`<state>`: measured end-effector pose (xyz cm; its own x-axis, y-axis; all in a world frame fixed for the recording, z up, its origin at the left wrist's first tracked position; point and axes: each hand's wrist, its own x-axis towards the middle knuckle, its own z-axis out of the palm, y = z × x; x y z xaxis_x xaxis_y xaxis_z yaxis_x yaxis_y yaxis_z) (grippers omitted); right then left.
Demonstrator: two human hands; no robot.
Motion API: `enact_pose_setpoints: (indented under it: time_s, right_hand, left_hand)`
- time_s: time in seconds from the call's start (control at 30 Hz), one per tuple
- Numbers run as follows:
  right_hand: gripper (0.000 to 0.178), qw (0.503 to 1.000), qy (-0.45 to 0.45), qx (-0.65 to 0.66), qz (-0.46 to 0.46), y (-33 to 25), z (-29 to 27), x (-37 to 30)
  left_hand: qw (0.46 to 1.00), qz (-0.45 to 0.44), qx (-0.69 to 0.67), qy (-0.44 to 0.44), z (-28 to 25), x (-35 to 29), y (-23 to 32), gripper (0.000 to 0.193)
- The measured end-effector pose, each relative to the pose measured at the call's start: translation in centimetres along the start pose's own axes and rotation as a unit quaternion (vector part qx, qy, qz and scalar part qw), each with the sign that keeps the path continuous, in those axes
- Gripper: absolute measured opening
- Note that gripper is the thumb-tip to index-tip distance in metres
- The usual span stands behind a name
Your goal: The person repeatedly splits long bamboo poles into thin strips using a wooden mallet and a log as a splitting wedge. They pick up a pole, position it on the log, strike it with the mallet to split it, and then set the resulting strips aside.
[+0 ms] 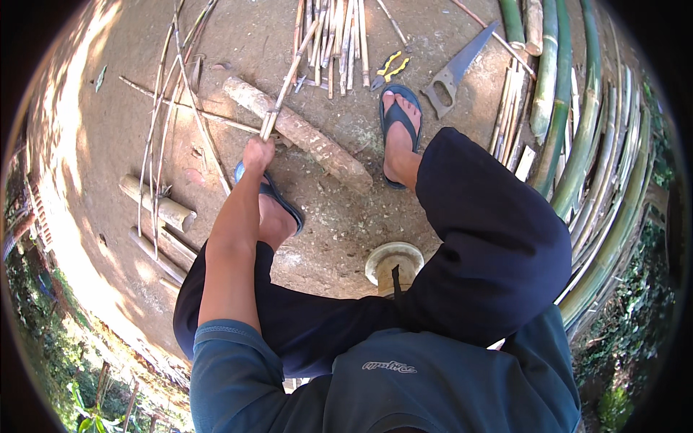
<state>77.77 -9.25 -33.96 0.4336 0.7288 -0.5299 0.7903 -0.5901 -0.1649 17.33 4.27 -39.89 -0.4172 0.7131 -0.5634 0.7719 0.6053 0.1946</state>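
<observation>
My left hand (258,153) is closed around the near ends of thin bamboo sticks (289,79), just above my left sandal. The sticks slant up and away to the right, crossing over a thick pale log (317,144) on the dirt. Beyond the log lies a fanned pile of cut bamboo sticks (336,36). My right hand is out of the picture; only the right sleeve shows at the lower right.
Yellow-and-black pliers (390,70) and a handsaw (458,71) lie past my right foot. Green bamboo poles (561,94) and split strips line the right side. Long thin branches (160,108) and a short bamboo piece (159,203) lie at left. A pale round-ended object (393,252) is between my legs.
</observation>
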Motion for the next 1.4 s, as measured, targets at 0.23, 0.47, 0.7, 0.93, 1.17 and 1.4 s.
enact_pose_setpoints:
  time_s: [0.23,0.47,0.7,0.93,1.17,1.4]
  right_hand:
    - [0.029,0.997,0.067,0.035,0.019,3.2,0.8,-1.1]
    - [0.022,0.968,0.249,0.024,-0.022,3.6,-5.8,-4.5]
    - [0.018,0.869,0.487,0.009,0.088,13.4,-11.5,-6.8]
    - [0.030,0.779,0.298,0.150,0.530,29.7,-10.4,-10.1]
    - [0.018,0.944,0.314,0.056,-0.084,6.2,-11.3,-2.0]
    - [0.023,0.946,0.075,0.008,-0.314,-16.8,-9.9,10.4]
  left_hand:
    - [1.000,0.005,-0.017,0.017,1.4,1.1,1.2,0.049]
    - [0.995,0.024,0.065,0.076,4.2,3.2,-1.9,0.055]
    - [0.992,0.017,0.099,0.082,3.8,2.7,-1.7,0.060]
    - [0.997,-0.069,-0.003,0.020,3.0,-1.0,2.5,0.056]
    - [0.994,-0.023,0.062,0.082,1.1,-0.4,2.4,0.049]
    - [0.994,-0.042,0.057,0.084,0.3,-1.1,3.4,0.050]
